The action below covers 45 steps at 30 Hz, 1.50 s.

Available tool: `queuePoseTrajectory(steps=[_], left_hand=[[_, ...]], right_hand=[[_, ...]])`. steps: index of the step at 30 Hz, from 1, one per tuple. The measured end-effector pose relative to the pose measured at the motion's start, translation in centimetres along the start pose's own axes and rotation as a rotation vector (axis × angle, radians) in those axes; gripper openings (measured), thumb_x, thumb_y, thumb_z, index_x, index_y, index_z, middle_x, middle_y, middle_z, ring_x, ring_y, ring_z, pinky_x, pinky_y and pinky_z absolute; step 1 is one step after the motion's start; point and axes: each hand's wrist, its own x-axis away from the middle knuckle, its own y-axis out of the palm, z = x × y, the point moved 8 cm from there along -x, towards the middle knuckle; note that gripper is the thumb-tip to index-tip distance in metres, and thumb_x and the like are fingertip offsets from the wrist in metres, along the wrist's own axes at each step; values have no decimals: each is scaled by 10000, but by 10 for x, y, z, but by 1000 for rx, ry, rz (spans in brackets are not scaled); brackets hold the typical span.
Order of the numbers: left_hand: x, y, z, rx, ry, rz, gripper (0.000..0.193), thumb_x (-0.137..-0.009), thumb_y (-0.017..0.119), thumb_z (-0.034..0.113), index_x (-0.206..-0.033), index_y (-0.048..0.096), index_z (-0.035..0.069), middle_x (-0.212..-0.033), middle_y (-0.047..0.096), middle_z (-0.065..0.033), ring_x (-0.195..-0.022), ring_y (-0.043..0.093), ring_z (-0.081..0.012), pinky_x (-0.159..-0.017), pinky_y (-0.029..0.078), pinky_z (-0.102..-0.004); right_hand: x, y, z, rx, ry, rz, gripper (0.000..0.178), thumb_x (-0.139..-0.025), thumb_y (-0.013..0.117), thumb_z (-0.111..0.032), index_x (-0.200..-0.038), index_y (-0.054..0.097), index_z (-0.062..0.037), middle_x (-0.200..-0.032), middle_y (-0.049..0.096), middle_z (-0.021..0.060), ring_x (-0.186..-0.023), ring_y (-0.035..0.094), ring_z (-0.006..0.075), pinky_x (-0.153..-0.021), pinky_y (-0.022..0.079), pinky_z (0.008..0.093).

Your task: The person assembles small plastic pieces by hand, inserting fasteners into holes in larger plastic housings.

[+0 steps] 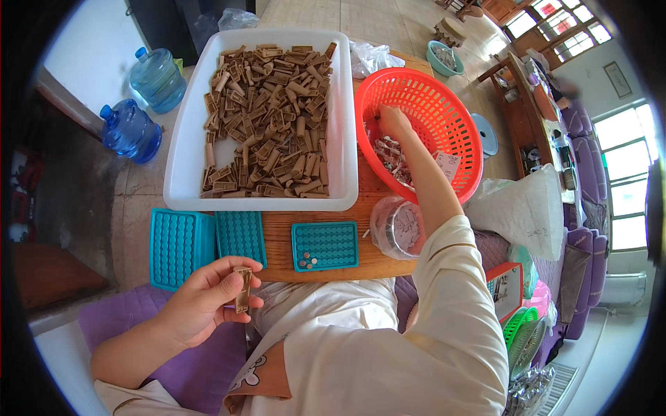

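Note:
My left hand (198, 298) is closed around a small brown plastic piece (243, 290), oblong and hollow on its visible side, in front of my lap. Up on the right, my right hand (394, 123) reaches inside a red plastic basket (444, 90), near its left wall. Its fingers point down and are mostly hidden. Small silvery and reddish pieces (394, 158) lie in the basket below that hand, along with a paper slip (447, 164). A heap of similar brown pieces (277, 118) fills much of a white tub (345, 139) on the wooden table.
Near the table's front edge stands a teal tray (343, 243) with a few small round bits. More teal trays (182, 243) are stacked at its left. A clear round container (402, 229) sits under my right forearm. Blue water jugs (158, 80) stand on the left floor.

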Motion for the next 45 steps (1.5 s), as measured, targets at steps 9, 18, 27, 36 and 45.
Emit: queuePoseTrajectory(steps=[9, 18, 27, 36, 45], left_hand=[[0, 5, 1, -95, 4, -33, 222, -857, 435, 204, -1030, 455, 66, -880, 489, -19, -706, 481, -67, -558, 405, -175], [9, 13, 16, -557, 283, -24, 478, -753, 572, 376, -1046, 445, 19, -686, 441, 18, -557, 355, -38, -482, 287, -175], [26, 11, 46, -894, 562, 280, 231, -705, 646, 119, -895, 582, 4, -779, 587, -64, -674, 556, -107, -566, 436, -200], [19, 6, 41, -723, 498, 212, 222, -711, 626, 34, -920, 577, -21, -803, 615, -83, -734, 566, -83, -640, 467, -214], [14, -3, 38, -609, 415, 233, 189, -699, 616, -17, -885, 587, -19, -810, 601, -58, -727, 544, -77, -644, 453, -196]], right_hand=[[36, -140, 12, -1127, -56, 494, 211, -771, 501, -55, -978, 533, -30, -732, 561, 45, -598, 513, 91, -538, 417, 211], [268, -177, -243, -727, -1014, 338, 219, -596, 603, -2, -814, 581, -11, -752, 576, 50, -575, 497, 147, -500, 398, 250], [300, -160, -275, -868, -895, 668, 320, -497, 609, 54, -815, 595, 21, -660, 546, 42, -445, 420, 106, -370, 320, 215], [295, -166, -274, -820, -851, 753, 295, -504, 611, 56, -797, 597, 22, -643, 545, 49, -440, 423, 114, -369, 318, 211], [298, -165, -280, -757, -889, 786, 321, -496, 616, 42, -815, 602, 14, -644, 536, 31, -452, 412, 106, -379, 313, 214]])
